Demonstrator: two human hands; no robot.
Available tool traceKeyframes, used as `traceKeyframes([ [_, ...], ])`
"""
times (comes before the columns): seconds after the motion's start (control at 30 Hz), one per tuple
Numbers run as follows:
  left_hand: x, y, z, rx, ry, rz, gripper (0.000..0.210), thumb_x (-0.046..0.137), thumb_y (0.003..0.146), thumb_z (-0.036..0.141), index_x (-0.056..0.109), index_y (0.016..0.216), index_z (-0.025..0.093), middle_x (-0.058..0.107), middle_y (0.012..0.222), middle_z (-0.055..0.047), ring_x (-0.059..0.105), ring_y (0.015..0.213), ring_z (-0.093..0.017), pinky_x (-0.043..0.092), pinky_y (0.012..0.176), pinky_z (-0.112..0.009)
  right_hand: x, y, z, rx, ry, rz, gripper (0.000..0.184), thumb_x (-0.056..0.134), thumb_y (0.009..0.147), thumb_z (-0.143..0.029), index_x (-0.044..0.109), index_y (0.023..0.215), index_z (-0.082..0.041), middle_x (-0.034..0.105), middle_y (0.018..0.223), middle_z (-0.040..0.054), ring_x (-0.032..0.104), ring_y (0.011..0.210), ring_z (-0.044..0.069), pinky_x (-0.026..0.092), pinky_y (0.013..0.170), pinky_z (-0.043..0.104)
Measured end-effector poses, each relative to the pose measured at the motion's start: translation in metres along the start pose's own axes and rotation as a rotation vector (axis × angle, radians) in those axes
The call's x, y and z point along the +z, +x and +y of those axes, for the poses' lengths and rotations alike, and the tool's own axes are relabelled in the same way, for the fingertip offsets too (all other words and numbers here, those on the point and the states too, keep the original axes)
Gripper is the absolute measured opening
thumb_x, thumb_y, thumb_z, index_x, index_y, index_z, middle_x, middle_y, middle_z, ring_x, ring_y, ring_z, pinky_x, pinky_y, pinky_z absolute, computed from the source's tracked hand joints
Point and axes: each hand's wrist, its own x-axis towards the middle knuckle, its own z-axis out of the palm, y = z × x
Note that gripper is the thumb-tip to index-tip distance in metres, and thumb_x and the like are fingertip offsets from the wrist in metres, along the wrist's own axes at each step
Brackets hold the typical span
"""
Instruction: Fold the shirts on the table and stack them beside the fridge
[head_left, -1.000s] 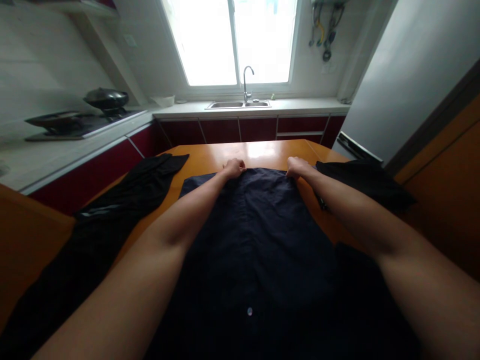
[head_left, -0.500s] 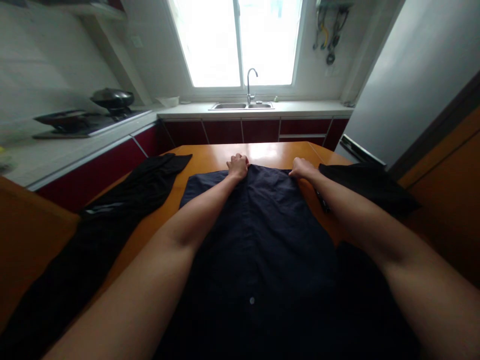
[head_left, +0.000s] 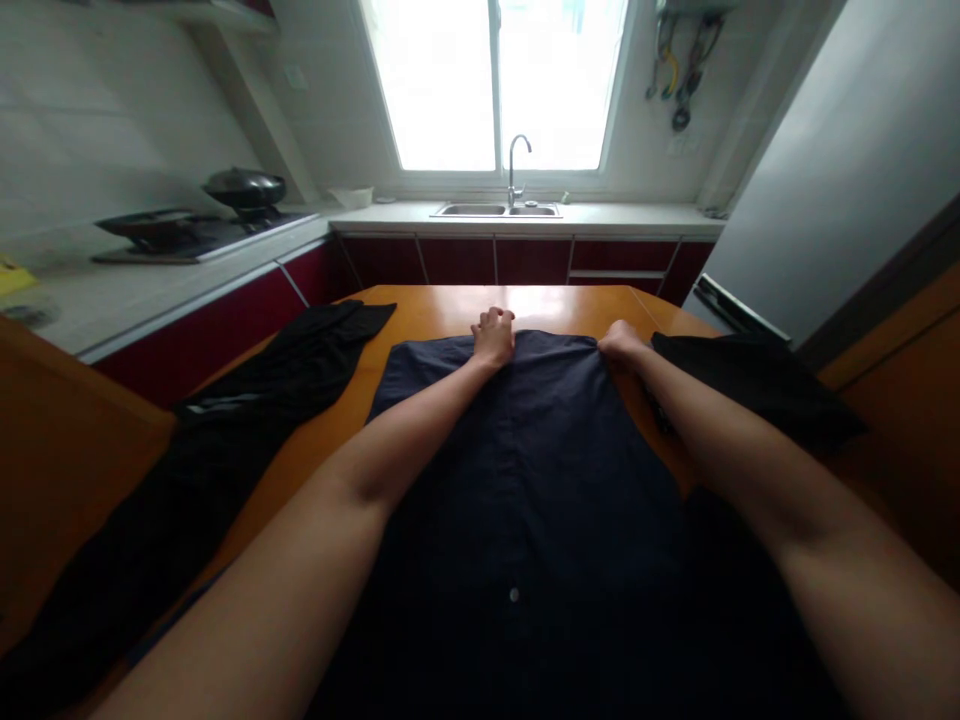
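A dark navy shirt (head_left: 570,450) with a small pale button lies spread over the table, its far edge running between my two hands. At that edge my left hand (head_left: 494,340) rests on the cloth with bent fingers, gripping it near the middle; the thumb is mostly hidden. Farther right, my right hand (head_left: 621,342) is closed on the shirt's far right corner. The hem between them looks stretched fairly straight. Near the body the cloth turns too dark to make out its folds.
On the orange wooden table (head_left: 435,305), a black garment (head_left: 292,370) lies at left and a folded black cloth (head_left: 750,380) at right. Beyond are a counter with a sink (head_left: 472,211) and a stove with pans (head_left: 244,190). A fridge (head_left: 847,170) stands at right.
The right hand has drawn the shirt's far corner out, and the hem is smoother and straighter. The left hand stays at the edge. The whole view has shifted slightly.
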Motion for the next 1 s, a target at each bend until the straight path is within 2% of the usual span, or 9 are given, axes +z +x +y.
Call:
traceKeyframes([
  [0.13, 0.010, -0.025, 0.034, 0.278, -0.019, -0.133, 0.036, 0.044, 0.100, 0.029, 0.059, 0.133, 0.025, 0.053, 0.144, -0.010, 0.044, 0.135, -0.029, 0.031, 0.114, -0.048, 0.004, -0.009, -0.013, 0.142, -0.053, 0.020, 0.040, 0.058, 0.092, -0.025, 0.067, 0.124, -0.003, 0.067, 0.117, 0.0323, 0.066, 0.113, 0.038, 0.055, 0.090, 0.047],
  [0.23, 0.024, -0.040, 0.054, 0.385, -0.036, -0.240, 0.045, 0.037, 0.103, 0.039, 0.052, 0.143, 0.027, 0.045, 0.156, -0.007, 0.033, 0.147, -0.027, 0.024, 0.120, -0.049, 0.013, -0.020, -0.029, 0.068, -0.082, 0.077, 0.045, 0.048, 0.097, -0.023, 0.058, 0.136, -0.004, 0.056, 0.136, 0.0331, 0.052, 0.131, 0.039, 0.046, 0.103, 0.051],
  [0.33, 0.036, -0.046, 0.059, 0.387, -0.058, -0.308, 0.053, 0.031, 0.103, 0.038, 0.040, 0.153, 0.023, 0.033, 0.164, -0.009, 0.024, 0.152, -0.027, 0.019, 0.122, -0.053, 0.029, -0.031, -0.041, -0.175, -0.070, 0.035, 0.052, 0.040, 0.101, -0.028, 0.046, 0.148, -0.009, 0.041, 0.155, 0.0242, 0.033, 0.147, 0.031, 0.030, 0.118, 0.044],
  [0.4, 0.040, -0.047, 0.059, 0.369, -0.065, -0.308, 0.056, 0.030, 0.102, 0.034, 0.036, 0.155, 0.021, 0.031, 0.164, -0.010, 0.023, 0.153, -0.026, 0.017, 0.123, -0.053, 0.040, -0.034, -0.044, -0.242, -0.053, -0.027, 0.057, 0.030, 0.104, -0.035, 0.036, 0.155, -0.009, 0.033, 0.162, 0.0196, 0.025, 0.151, 0.027, 0.021, 0.122, 0.043],
  [0.53, 0.039, -0.049, 0.060, 0.349, -0.052, -0.288, 0.059, 0.032, 0.100, 0.032, 0.032, 0.158, 0.017, 0.029, 0.164, -0.013, 0.021, 0.154, -0.027, 0.017, 0.124, -0.051, 0.048, -0.028, -0.039, -0.146, -0.024, -0.082, 0.068, 0.017, 0.105, -0.047, 0.022, 0.159, -0.006, 0.019, 0.167, 0.0189, 0.013, 0.155, 0.027, 0.011, 0.123, 0.050],
  [0.63, 0.030, -0.047, 0.058, 0.362, -0.077, -0.291, 0.056, 0.034, 0.103, 0.039, 0.036, 0.155, 0.021, 0.033, 0.163, -0.010, 0.026, 0.152, -0.026, 0.024, 0.122, -0.048, 0.048, -0.023, -0.035, -0.103, -0.010, -0.096, 0.071, 0.016, 0.104, -0.049, 0.019, 0.160, -0.006, 0.014, 0.168, 0.0186, 0.009, 0.155, 0.025, 0.007, 0.123, 0.050],
  [0.77, 0.003, -0.028, 0.020, 0.146, -0.066, -0.147, 0.044, 0.036, 0.104, 0.031, 0.051, 0.144, 0.024, 0.052, 0.149, -0.010, 0.047, 0.137, -0.024, 0.036, 0.113, -0.037, 0.051, -0.020, -0.033, -0.114, 0.002, -0.079, 0.073, 0.016, 0.103, -0.053, 0.020, 0.160, -0.007, 0.014, 0.168, 0.0178, 0.009, 0.155, 0.025, 0.006, 0.123, 0.050],
  [0.9, -0.023, -0.004, -0.043, -0.134, 0.024, -0.109, 0.035, 0.049, 0.099, 0.031, 0.064, 0.128, 0.020, 0.057, 0.135, -0.018, 0.049, 0.129, -0.035, 0.042, 0.104, -0.048, 0.054, -0.022, -0.033, -0.114, 0.000, -0.057, 0.075, 0.016, 0.103, -0.054, 0.022, 0.159, -0.004, 0.015, 0.167, 0.0190, 0.010, 0.155, 0.025, 0.007, 0.123, 0.050],
  [1.0, -0.024, 0.007, -0.072, -0.207, 0.043, -0.134, 0.030, 0.060, 0.094, 0.044, 0.071, 0.113, 0.023, 0.059, 0.128, -0.016, 0.048, 0.127, -0.037, 0.043, 0.102, -0.052, 0.053, -0.024, -0.034, -0.109, 0.009, -0.047, 0.075, 0.017, 0.103, -0.055, 0.023, 0.159, -0.005, 0.017, 0.167, 0.0182, 0.011, 0.155, 0.025, 0.007, 0.124, 0.048],
])
